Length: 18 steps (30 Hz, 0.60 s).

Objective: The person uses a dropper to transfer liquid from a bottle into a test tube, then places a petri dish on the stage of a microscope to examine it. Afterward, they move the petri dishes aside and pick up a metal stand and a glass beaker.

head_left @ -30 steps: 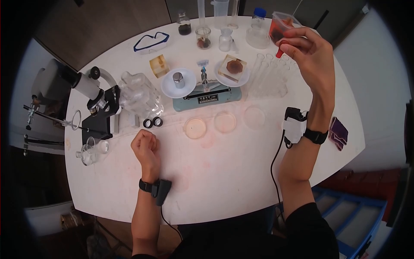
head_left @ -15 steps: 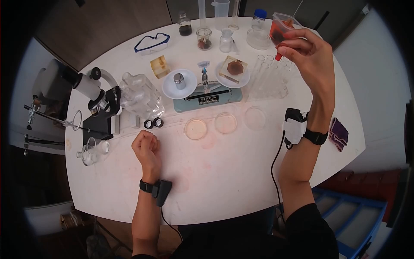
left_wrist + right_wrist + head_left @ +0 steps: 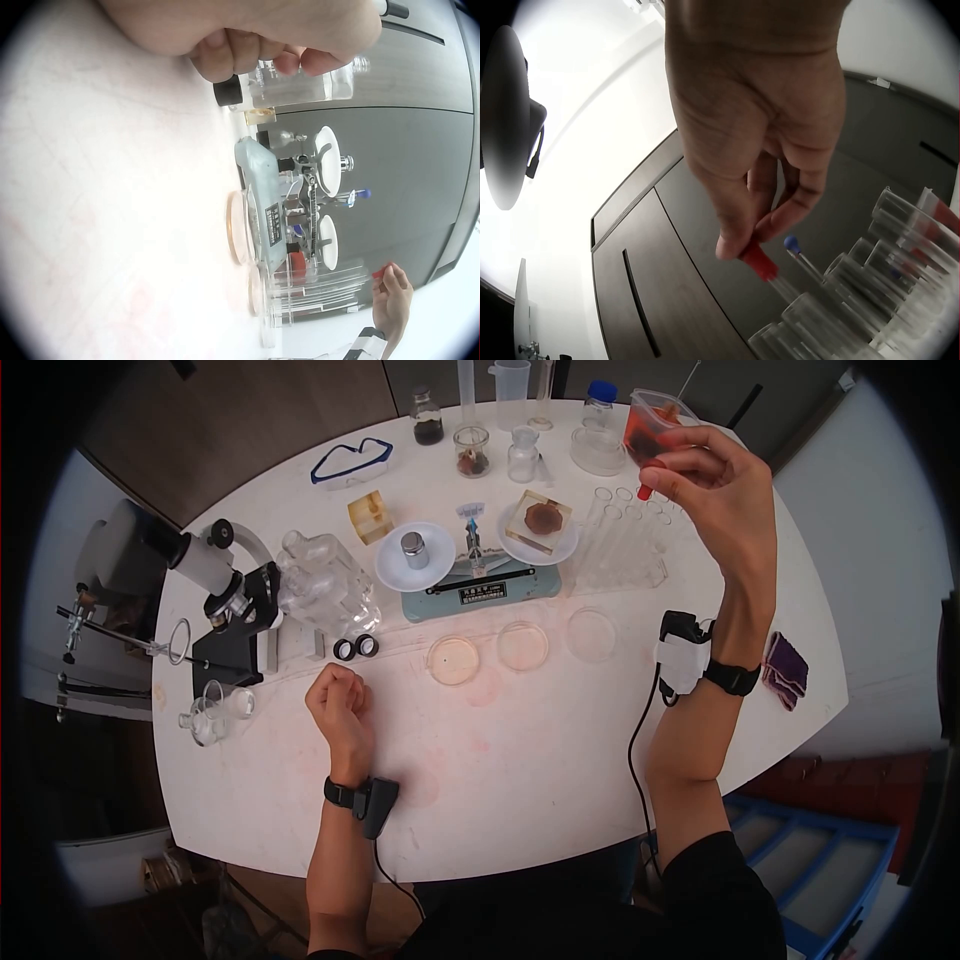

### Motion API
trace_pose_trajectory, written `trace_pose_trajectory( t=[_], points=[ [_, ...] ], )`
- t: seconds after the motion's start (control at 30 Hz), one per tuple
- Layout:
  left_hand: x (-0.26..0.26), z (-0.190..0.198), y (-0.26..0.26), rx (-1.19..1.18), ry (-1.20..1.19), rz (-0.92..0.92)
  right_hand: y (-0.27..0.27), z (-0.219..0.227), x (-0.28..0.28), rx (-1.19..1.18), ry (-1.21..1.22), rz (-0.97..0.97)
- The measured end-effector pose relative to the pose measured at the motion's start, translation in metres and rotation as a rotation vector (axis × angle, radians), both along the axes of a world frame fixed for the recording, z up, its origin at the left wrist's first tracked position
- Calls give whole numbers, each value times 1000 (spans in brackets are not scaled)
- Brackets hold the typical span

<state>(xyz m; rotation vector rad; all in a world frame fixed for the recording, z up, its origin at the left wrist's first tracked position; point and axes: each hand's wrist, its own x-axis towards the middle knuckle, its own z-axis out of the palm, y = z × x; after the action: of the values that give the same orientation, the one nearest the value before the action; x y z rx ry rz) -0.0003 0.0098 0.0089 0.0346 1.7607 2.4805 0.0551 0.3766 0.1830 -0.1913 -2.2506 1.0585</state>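
Note:
The right hand [image 3: 725,490] pinches a red rubber bulb [image 3: 646,484] between thumb and fingers above the clear test tubes [image 3: 615,545]. In the right wrist view a thin clear tube extends down from the red bulb [image 3: 760,262] at the mouth of a test tube [image 3: 810,322]; how deep it reaches I cannot tell. A second dropper with a blue bulb [image 3: 792,243] stands behind. The left hand [image 3: 340,715] rests on the table with fingers curled and holds nothing, below two small black rings [image 3: 356,647].
A balance [image 3: 482,592] bears a metal weight [image 3: 413,548] and a clear block [image 3: 540,520]. Three shallow dishes [image 3: 453,660] lie before it. On the left stand a microscope [image 3: 232,610] and clear bottles [image 3: 325,580]; behind the right hand is a tub with red contents [image 3: 645,432].
The right hand and the red bulb have sunk slightly toward the test tubes. The left hand remains where it was.

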Motion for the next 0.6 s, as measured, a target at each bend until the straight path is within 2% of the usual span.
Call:
trace_pose_trajectory(
  t=[0.47, 0.6],
  points=[
    [1, 0, 0, 6, 7, 4, 7, -7, -4, -34, 47, 103],
    [0, -1, 0, 6, 10, 6, 8, -7, -4, -14, 12, 71]
  ],
)
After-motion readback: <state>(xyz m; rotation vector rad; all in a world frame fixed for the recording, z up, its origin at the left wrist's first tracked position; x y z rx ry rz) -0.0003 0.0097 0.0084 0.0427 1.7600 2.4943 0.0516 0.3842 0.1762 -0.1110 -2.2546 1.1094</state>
